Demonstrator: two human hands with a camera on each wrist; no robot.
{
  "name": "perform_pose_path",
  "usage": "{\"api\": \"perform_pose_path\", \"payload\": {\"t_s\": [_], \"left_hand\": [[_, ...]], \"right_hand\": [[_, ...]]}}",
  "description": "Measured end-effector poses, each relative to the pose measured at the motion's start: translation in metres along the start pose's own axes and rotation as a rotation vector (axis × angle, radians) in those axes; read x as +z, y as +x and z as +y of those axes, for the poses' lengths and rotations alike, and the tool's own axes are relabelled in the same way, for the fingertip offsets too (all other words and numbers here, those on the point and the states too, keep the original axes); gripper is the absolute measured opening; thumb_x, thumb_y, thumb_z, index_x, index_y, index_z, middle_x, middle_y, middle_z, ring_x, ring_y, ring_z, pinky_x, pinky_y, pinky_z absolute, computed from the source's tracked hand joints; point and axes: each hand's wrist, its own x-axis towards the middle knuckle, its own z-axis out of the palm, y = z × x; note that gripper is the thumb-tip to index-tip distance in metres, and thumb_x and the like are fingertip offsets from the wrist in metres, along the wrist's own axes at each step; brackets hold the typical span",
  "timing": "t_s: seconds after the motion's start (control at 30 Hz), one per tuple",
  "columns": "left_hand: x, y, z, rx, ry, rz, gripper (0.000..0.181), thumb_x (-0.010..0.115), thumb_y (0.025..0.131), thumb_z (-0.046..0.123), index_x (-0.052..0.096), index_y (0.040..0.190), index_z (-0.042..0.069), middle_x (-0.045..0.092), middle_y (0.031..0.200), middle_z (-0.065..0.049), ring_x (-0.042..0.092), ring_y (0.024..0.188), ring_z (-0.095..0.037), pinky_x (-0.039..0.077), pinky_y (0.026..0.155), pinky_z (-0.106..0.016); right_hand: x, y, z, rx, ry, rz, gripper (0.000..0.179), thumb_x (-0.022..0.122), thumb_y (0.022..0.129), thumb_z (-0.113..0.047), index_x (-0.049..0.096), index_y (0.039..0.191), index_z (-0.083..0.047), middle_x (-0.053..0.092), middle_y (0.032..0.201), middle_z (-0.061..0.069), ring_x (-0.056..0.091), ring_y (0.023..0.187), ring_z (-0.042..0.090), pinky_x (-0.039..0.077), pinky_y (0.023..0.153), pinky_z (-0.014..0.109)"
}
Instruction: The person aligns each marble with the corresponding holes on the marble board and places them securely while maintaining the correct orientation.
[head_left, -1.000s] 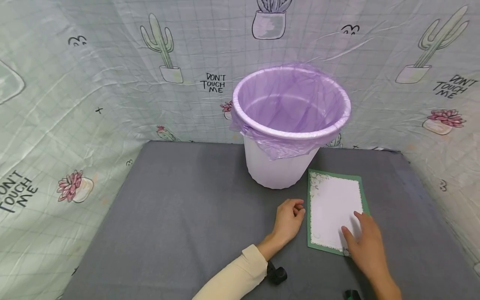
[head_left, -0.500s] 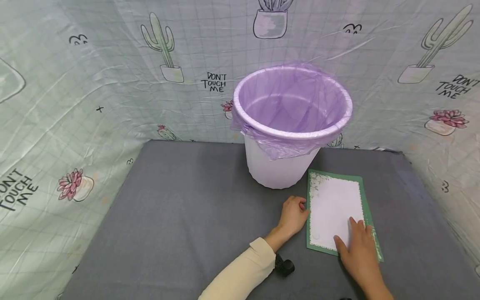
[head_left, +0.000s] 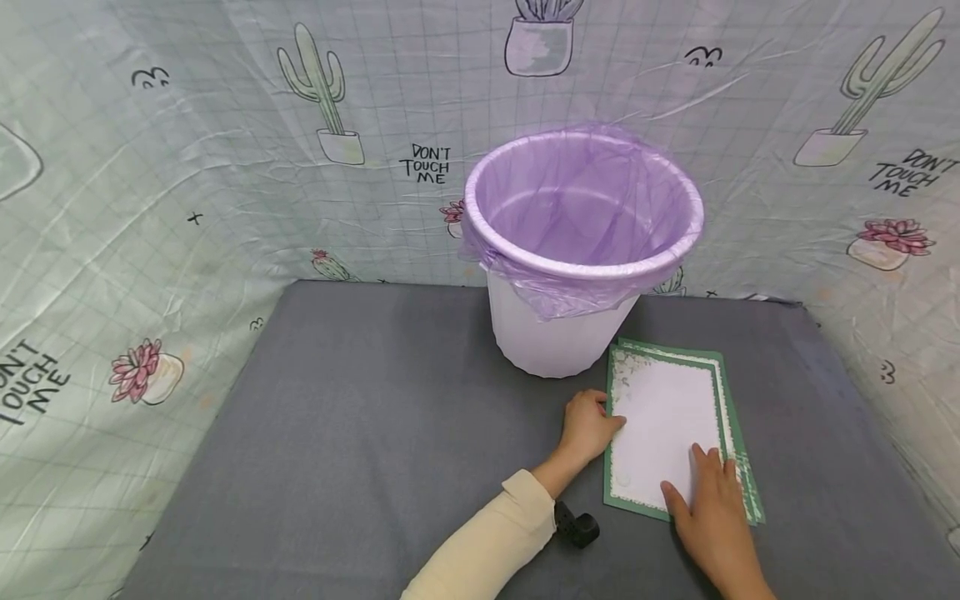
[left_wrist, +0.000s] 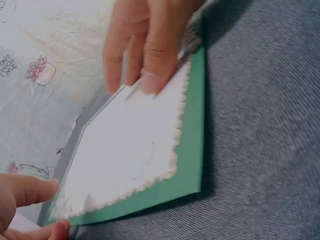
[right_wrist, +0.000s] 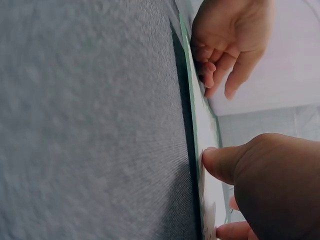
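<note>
A green-bordered decorative paper sheet (head_left: pixel 660 417) lies on top of another one (head_left: pixel 738 437), whose right and upper edges show past it. At the left edge, my left hand (head_left: pixel 588 429) pinches the top sheet, thumb over its face and fingers curled at the rim; the fingers' undersides are hidden in the head view. My right hand (head_left: pixel 716 525) lies with spread, fairly straight fingers on the lower right part of the top sheet. In the left wrist view the right hand's fingertips (left_wrist: pixel 150 82) touch the white face, and the sheet's green corner faces the camera.
Behind the sheets stands a white bin (head_left: pixel 555 333) lined with a purple bag (head_left: pixel 585 192). Dark grey cloth (head_left: pixel 375 433) covers the table. A cactus-printed curtain (head_left: pixel 225 150) encloses the back and sides. A black device (head_left: pixel 577 529) sits at the left wrist.
The top sheet has slid left, uncovering the right side of the sheet beneath. My right hand has moved left with it, and my left hand has come onto its left edge.
</note>
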Motion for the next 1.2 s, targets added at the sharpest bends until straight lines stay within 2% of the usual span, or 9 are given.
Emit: {"api": "perform_pose_path", "payload": {"t_s": [0.17,0.4,0.57,0.77,0.83,0.93,1.03,1.13,1.2], "left_hand": [[0.000,0.003,0.003,-0.093,-0.089,0.044,0.039,0.075,0.070,0.011,0.061,0.103,-0.003,0.049,0.062,0.005,0.049,0.062,-0.012,0.042,0.061,-0.023],[0.001,0.004,0.000,-0.179,-0.202,0.085,0.037,0.074,0.069,0.009,0.061,0.102,-0.002,0.049,0.064,0.002,0.046,0.057,-0.010,0.039,0.053,-0.024],[-0.003,0.006,-0.003,-0.228,-0.300,0.062,0.038,0.072,0.072,0.007,0.059,0.106,-0.004,0.049,0.067,-0.001,0.047,0.058,-0.013,0.039,0.051,-0.026],[-0.008,0.014,-0.003,-0.263,-0.395,0.036,0.036,0.072,0.072,0.007,0.060,0.105,-0.004,0.057,0.083,-0.008,0.053,0.071,-0.016,0.044,0.060,-0.027],[-0.010,0.017,-0.004,-0.289,-0.440,0.033,0.034,0.072,0.072,0.006,0.060,0.103,-0.004,0.058,0.084,-0.008,0.052,0.066,-0.015,0.043,0.057,-0.026],[-0.011,0.019,-0.005,-0.336,-0.509,0.023,0.027,0.071,0.074,0.006,0.061,0.098,-0.002,0.055,0.073,-0.004,0.046,0.053,-0.012,0.037,0.046,-0.024],[-0.011,0.019,-0.005,-0.308,-0.493,0.033,0.018,0.072,0.073,0.009,0.063,0.087,0.002,0.053,0.066,0.000,0.042,0.050,-0.009,0.034,0.045,-0.023],[-0.011,0.018,-0.003,-0.187,-0.359,0.047,0.015,0.074,0.072,0.014,0.062,0.078,0.007,0.051,0.061,0.002,0.043,0.050,-0.009,0.036,0.046,-0.024],[-0.010,0.017,-0.002,-0.094,-0.261,0.048,0.016,0.074,0.072,0.015,0.061,0.078,0.008,0.051,0.062,0.004,0.045,0.053,-0.009,0.038,0.048,-0.024]], "right_hand": [[-0.001,-0.006,-0.005,-0.001,-0.004,0.016,0.065,0.063,0.083,-0.020,0.029,0.131,0.008,0.025,0.128,0.042,0.012,0.120,0.056,0.008,0.097,0.062],[0.001,-0.020,-0.008,-0.006,-0.027,0.010,0.066,0.065,0.082,-0.021,0.031,0.129,0.010,0.028,0.127,0.041,0.015,0.121,0.055,0.009,0.098,0.059],[0.002,-0.026,-0.010,-0.016,-0.042,0.021,0.065,0.066,0.080,-0.021,0.034,0.128,0.010,0.031,0.126,0.040,0.017,0.122,0.053,0.011,0.099,0.058],[0.001,-0.027,-0.012,-0.005,-0.043,0.000,0.068,0.067,0.080,-0.022,0.032,0.129,0.010,0.029,0.128,0.039,0.015,0.124,0.050,0.012,0.099,0.057],[0.000,-0.028,-0.014,0.006,-0.035,-0.026,0.069,0.067,0.080,-0.024,0.032,0.129,0.010,0.028,0.129,0.038,0.013,0.124,0.050,0.013,0.098,0.057],[-0.002,-0.029,-0.015,0.035,-0.021,-0.073,0.070,0.065,0.082,-0.029,0.032,0.129,0.011,0.027,0.129,0.038,0.011,0.125,0.050,0.014,0.096,0.059],[-0.005,-0.029,-0.016,0.058,-0.005,-0.109,0.071,0.063,0.083,-0.032,0.031,0.130,0.011,0.026,0.130,0.039,0.010,0.125,0.050,0.014,0.095,0.060],[-0.006,-0.031,-0.015,0.058,0.012,-0.102,0.072,0.065,0.081,-0.030,0.031,0.131,0.010,0.027,0.130,0.038,0.011,0.125,0.050,0.015,0.094,0.061],[-0.005,-0.033,-0.015,0.049,0.023,-0.075,0.073,0.069,0.078,-0.026,0.032,0.130,0.009,0.028,0.130,0.036,0.012,0.125,0.049,0.015,0.094,0.061]]}}
